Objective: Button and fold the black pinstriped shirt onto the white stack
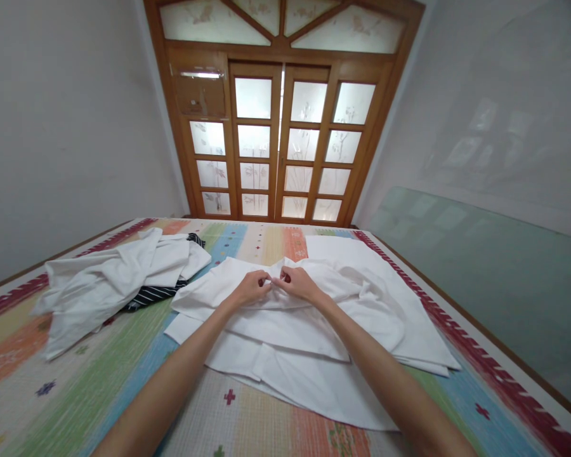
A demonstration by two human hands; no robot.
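A white shirt (pixel 290 336) lies spread and rumpled over the middle of the bed, its lower edges fanned toward me. My left hand (pixel 253 287) is closed in a pinch on the cloth near the shirt's far edge. Close beside it, my right hand (pixel 295 283) pinches the same part, and the fingertips of both hands almost meet. Any small thing between the fingers is too small to make out. Under the shirt's right side and beyond it lies a flat, smooth white cloth (pixel 421 324).
On the left sits a crumpled heap of white cloth (pixel 99 273) with a black striped cloth (pixel 155 294) partly under it. A striped, colourful bedspread (pixel 137 355) covers the bed. Wooden doors with glass panes (pixel 280 146) stand beyond; a pale green panel (pixel 480 254) leans along the right wall.
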